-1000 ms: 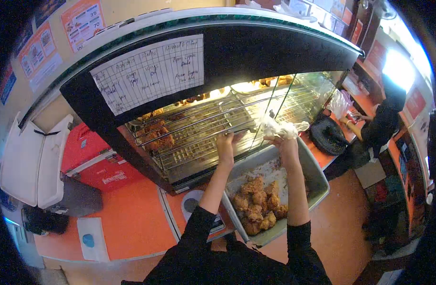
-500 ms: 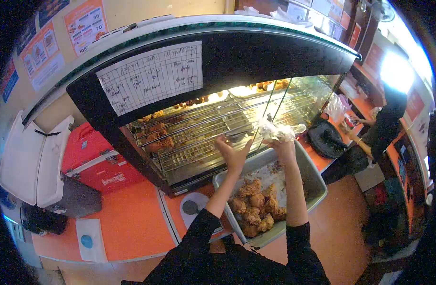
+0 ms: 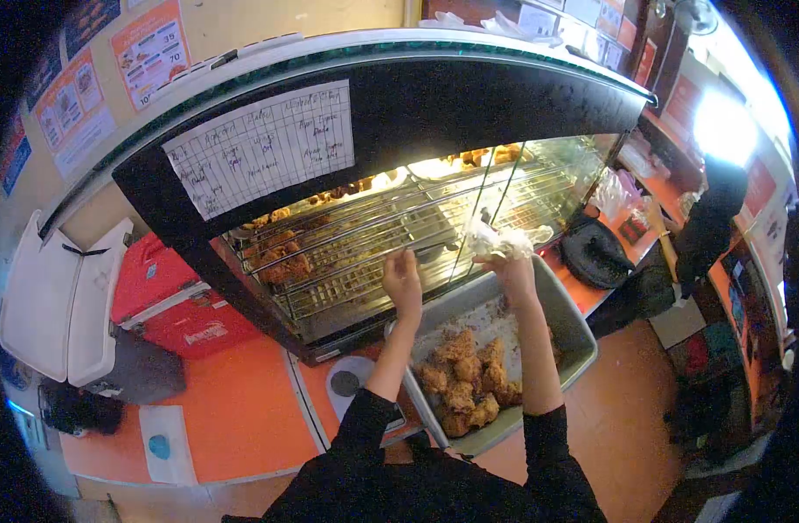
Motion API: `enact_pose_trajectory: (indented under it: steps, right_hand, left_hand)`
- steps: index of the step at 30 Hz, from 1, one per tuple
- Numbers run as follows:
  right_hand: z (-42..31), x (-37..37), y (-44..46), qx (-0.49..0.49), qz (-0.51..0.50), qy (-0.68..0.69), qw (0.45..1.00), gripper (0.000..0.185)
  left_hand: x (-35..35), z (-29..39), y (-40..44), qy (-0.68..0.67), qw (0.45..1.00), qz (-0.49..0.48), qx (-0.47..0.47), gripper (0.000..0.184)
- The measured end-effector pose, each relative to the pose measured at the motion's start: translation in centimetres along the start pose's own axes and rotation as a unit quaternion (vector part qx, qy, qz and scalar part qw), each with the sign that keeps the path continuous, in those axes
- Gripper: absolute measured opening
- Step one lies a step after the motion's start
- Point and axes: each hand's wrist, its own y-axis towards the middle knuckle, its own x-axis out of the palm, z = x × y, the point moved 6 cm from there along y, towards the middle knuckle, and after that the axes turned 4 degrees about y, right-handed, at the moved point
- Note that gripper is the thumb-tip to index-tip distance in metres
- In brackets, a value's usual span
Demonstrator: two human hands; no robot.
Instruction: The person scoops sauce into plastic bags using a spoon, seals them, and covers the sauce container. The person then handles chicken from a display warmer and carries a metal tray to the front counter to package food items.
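Crumpled white wrap (image 3: 507, 240): right of centre, at the front of the display cabinet (image 3: 487, 96), gripped in the right hand. Left to right: bin with raised white lid (image 3: 47, 305); orange bench (image 3: 234, 410) with a white sheet (image 3: 169, 418) near its edge, blue-green disc (image 3: 159, 447) on top; red box (image 3: 195, 327) at the bench's far side. Then the cabinet, handwritten chart (image 3: 260, 144) on its front, browned pieces (image 3: 282, 257) on the rack at left. Left hand (image 3: 403, 277) in front of the rack, fingers bent; can't tell if fully closed or on anything. Grey tub (image 3: 575, 336) below the hands, fried chicken (image 3: 460, 375) heaped in its left part. Right hand (image 3: 513, 272) above the tub's far end, fingers closed on the wrap. Far right: black container (image 3: 595, 253) on orange bench, then a co-worker's dark sleeve (image 3: 717, 218).
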Motion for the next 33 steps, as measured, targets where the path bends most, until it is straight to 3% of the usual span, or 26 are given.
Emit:
enact_pose_trajectory:
  steps: [2,8,9,13,15,18,19,22,24,26,28,30,33]
  right_hand:
    - [0.2,-0.1,-0.1,0.030,0.035,0.057,0.997,0.043]
    - [-0.5,0.3,-0.3,0.026,0.027,0.040,0.999,0.044]
    - [-0.4,0.3,-0.3,0.021,0.016,0.034,0.999,0.043]
    - [-0.6,0.3,-0.4,0.003,0.011,0.006,1.000,0.043]
    - [-0.8,0.4,-0.5,0.004,0.022,0.010,1.000,0.043]
    - [-0.9,0.3,-0.7,0.040,0.028,0.070,0.996,0.032]
    - [-0.1,-0.1,-0.4,0.047,0.035,0.006,0.998,0.034]
    - [0.1,-0.1,0.1,0.013,0.026,-0.007,1.000,0.045]
    - [-0.1,-0.2,-0.1,0.037,0.036,0.032,0.998,0.045]
    - [-0.5,0.1,-0.4,0.036,0.033,0.031,0.998,0.044]
    - [-1.6,0.7,-0.6,-0.020,-0.003,-0.031,0.999,0.043]
    - [-1.5,0.6,-0.9,0.053,0.047,0.055,0.996,0.042]
    - [-0.4,0.1,-0.2,0.073,0.038,0.043,0.996,0.040]
  left_hand:
    - [0.4,0.7,0.0,-0.022,0.997,-0.030,-0.061,0.014]
    - [0.3,-0.2,0.1,0.004,0.997,-0.028,-0.067,0.020]
    - [0.3,0.3,-0.2,0.000,0.996,-0.031,-0.084,0.012]
    - [0.4,-0.1,0.0,-0.022,0.995,-0.029,-0.093,0.011]
    - [1.2,-1.1,0.0,-0.169,0.968,-0.080,-0.165,0.015]
    - [1.7,-1.5,0.4,-0.143,0.960,-0.152,-0.188,0.019]
    - [1.5,-1.2,0.4,-0.139,0.967,-0.117,-0.177,0.018]
    - [1.5,-0.9,0.6,-0.139,0.967,-0.127,-0.172,0.016]
    - [1.3,-0.7,0.3,-0.107,0.972,-0.135,-0.158,0.019]
    - [0.9,-0.2,0.0,-0.172,0.965,-0.130,-0.148,0.026]
    - [0.1,0.0,-0.3,-0.166,0.964,-0.121,-0.171,0.031]
    - [-1.0,0.2,0.0,-0.163,0.970,-0.094,-0.154,0.026]
    - [-2.3,0.7,0.2,-0.171,0.973,-0.070,-0.138,0.025]
